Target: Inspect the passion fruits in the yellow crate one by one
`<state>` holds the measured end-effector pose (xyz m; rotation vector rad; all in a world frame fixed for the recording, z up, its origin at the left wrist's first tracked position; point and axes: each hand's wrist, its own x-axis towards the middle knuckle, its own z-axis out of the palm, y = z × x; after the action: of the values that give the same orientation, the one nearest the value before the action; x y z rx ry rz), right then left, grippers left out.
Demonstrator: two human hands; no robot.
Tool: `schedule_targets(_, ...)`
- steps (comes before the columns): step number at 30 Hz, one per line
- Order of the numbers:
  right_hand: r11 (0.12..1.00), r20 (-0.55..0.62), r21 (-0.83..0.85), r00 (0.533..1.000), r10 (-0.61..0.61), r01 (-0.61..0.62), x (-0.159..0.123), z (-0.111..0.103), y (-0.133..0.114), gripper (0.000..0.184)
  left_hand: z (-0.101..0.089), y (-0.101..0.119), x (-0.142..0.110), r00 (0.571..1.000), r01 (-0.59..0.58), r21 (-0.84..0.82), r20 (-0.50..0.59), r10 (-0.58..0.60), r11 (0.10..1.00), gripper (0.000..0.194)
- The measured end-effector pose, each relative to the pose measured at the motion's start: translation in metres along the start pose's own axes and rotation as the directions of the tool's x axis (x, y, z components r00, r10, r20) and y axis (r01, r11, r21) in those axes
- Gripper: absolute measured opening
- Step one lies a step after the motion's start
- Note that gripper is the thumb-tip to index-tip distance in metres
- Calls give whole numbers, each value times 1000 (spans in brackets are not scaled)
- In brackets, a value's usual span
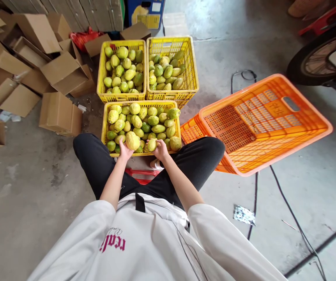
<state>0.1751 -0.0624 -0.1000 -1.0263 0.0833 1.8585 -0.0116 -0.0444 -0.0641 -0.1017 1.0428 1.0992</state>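
Observation:
A large yellow papaya point(133, 140) rests in my left hand point(125, 151), whose fingers curl round its left and lower side. My right hand point(162, 150) grips a smaller yellow papaya point(152, 144) by its right side. Both hands are over the near edge of a yellow crate point(104, 127), which stands in front of my knees. Green and yellow papayas point(137, 121) fill this crate. Just behind it, two more yellow crates, one on the left point(99, 78) and one on the right point(196, 72), also hold papayas.
A tilted orange crate point(273, 146) stands at my right. Open cardboard boxes point(59, 111) are piled on the left. Black cables point(285, 205) and a shiny packet point(244, 214) lie on the concrete floor. A wheel point(308, 58) stands at the upper right.

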Motion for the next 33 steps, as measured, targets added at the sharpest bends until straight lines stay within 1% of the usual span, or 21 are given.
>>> schedule_targets(2, 999, 53, 32, 999, 8, -9, -2, 1, -2, 19, 2, 4, -2, 1000, -8, -44, 30, 10, 999, 39)
schedule_targets(4, 999, 74, 46, 997, 10, -14, -3, 3, -3, 23, 3, 6, -4, 999, -14, -58, 45, 17, 998, 31)
schedule_targets(6, 999, 70, 35, 997, 12, -14, -4, 4, -3, 23, 3, 7, -4, 999, -9, -48, 31, 11, 999, 29)
schedule_targets(10, 1000, 60, -17, 998, 2, -1, -6, 5, -4, 21, 2, 6, -3, 999, 6, -11, -46, -6, 1000, 26)
schedule_targets(12, 1000, 51, -14, 999, -6, 6, -7, 5, -3, 20, 2, 4, -2, 999, 15, 11, -47, -15, 1000, 23)
schedule_targets(16, 999, 22, 42, 1000, 12, -13, -10, 8, -3, 20, 2, 1, -2, 996, 84, 107, 8, -85, 991, 29)
schedule_targets(19, 997, 57, 62, 998, 31, -35, -11, 11, -2, 19, 3, -1, 0, 996, 91, 157, -11, -91, 983, 34)
schedule_targets(22, 998, 66, 38, 997, 37, -40, -10, 12, 0, 18, 3, -2, 2, 996, 89, 167, -45, -83, 982, 36)
schedule_targets(25, 1000, 32, 5, 999, 13, -13, -9, 12, 1, 18, 2, 0, 3, 994, 87, 148, -71, -77, 985, 40)
schedule_targets(27, 1000, 11, 16, 1000, 2, -3, -9, 11, 0, 17, 1, 2, 3, 995, 90, 109, -61, -84, 990, 50)
schedule_targets(29, 999, 20, 54, 1000, -7, 6, -11, 10, -2, 18, 1, 3, 2, 994, 98, 63, -50, -94, 993, 57)
schedule_targets(30, 997, 33, 81, 999, -19, 16, -13, 10, -4, 20, 1, 3, 1, 994, 97, 43, -51, -95, 994, 57)
schedule_targets(33, 989, 82, 135, 994, -76, 64, -19, 14, -10, 28, 3, 3, -2, 996, 82, 1, -34, -82, 997, 47)
